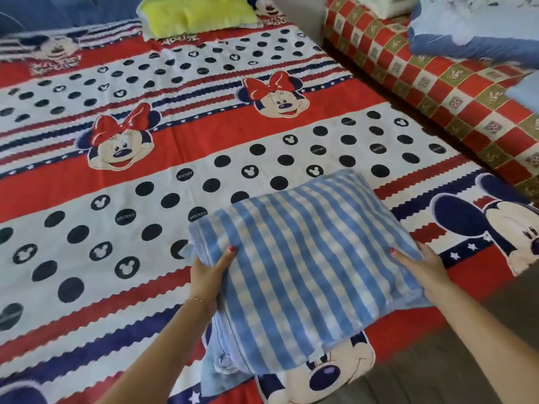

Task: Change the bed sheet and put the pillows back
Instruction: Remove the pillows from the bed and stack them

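Both forearms reached in from below; the left hand (210,271) and right hand (420,265) gripped opposite edges of the blue striped pillow (303,263), thumbs on top, other fingers hidden beneath; it sat above the cartoon-print bed sheet (145,176), near its front edge; a yellow pillow (192,14) lay at the far end.

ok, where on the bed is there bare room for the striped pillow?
Both hands, left and right, grip the striped pillow. Bare sheet spreads left of it and beyond, up to the yellow pillow at the far edge. Crowded: the checkered surface on the right, with blue bedding piled on it.
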